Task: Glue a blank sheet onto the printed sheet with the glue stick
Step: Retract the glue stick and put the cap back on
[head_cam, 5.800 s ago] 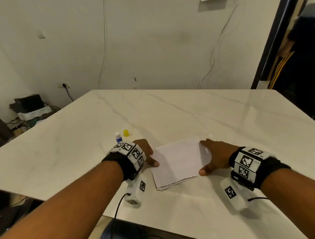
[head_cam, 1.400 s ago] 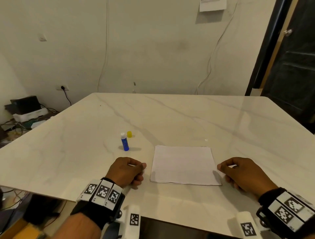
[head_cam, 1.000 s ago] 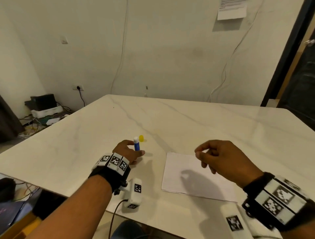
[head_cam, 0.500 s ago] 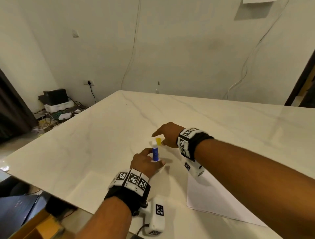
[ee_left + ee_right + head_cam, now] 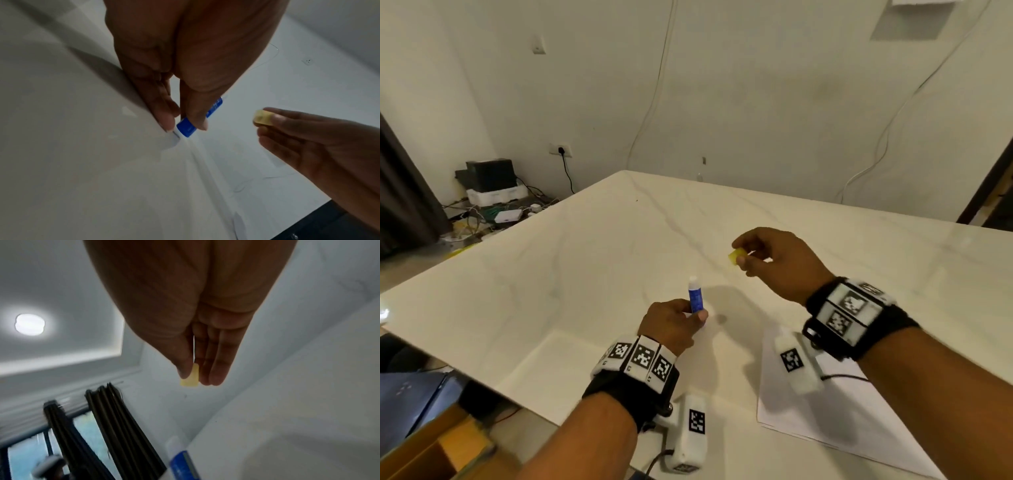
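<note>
My left hand (image 5: 688, 313) pinches the lower end of the blue glue stick (image 5: 695, 296), which stands upright on the white table (image 5: 571, 274) with its white tip uncovered. The left wrist view shows thumb and fingers around the glue stick's (image 5: 188, 126) blue base. A short way up and to the right, my right hand (image 5: 739, 255) is raised above the table and pinches the small yellow cap (image 5: 735, 256), also seen as the yellow cap (image 5: 190, 378) between thumb and fingers. The white paper sheets (image 5: 825, 414) lie flat at the lower right, partly under my right wrist.
The marble table's left edge (image 5: 465, 363) runs close to my left forearm. Beyond it on the floor sit a black box (image 5: 489, 174), white devices and cables. A wall stands behind the table, a dark doorway (image 5: 993, 192) at the right.
My right hand has lifted the yellow cap off the table and drawn back to the right. My left hand still holds the glue stick upright.
</note>
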`<state>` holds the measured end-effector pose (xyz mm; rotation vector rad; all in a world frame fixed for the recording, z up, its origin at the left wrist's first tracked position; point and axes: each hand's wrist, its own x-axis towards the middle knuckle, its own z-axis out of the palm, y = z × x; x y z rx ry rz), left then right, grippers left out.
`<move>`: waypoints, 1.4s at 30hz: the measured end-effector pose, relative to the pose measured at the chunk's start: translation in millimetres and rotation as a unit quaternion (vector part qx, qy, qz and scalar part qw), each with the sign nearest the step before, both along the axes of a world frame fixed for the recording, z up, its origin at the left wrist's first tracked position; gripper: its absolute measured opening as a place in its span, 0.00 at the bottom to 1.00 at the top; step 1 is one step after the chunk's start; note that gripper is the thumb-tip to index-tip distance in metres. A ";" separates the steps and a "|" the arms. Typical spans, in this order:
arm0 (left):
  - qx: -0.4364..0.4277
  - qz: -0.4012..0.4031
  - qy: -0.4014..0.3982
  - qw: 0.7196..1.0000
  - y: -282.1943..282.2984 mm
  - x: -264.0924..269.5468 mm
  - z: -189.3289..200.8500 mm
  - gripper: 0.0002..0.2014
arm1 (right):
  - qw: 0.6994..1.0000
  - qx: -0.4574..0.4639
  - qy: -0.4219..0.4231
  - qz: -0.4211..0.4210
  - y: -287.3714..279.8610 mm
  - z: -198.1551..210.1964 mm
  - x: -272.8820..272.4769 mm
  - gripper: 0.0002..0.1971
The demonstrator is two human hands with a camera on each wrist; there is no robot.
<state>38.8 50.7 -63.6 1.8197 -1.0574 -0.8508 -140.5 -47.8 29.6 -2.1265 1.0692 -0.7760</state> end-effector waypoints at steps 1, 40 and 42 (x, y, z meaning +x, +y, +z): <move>-0.002 -0.004 0.035 0.999 2.8 1.2 1.2 0.15 | 0.994 0.059 -0.089 0.000 12.0 2.9 -10.8 0.07; -0.120 -0.130 0.287 0.942 -40.2 -177.9 42.9 0.13 | 0.825 0.383 -0.402 -0.107 40.4 -57.5 -149.6 0.17; -0.118 -0.128 0.297 0.939 -42.9 -180.3 39.3 0.14 | 0.838 0.349 -0.403 -0.122 38.5 -59.6 -151.1 0.12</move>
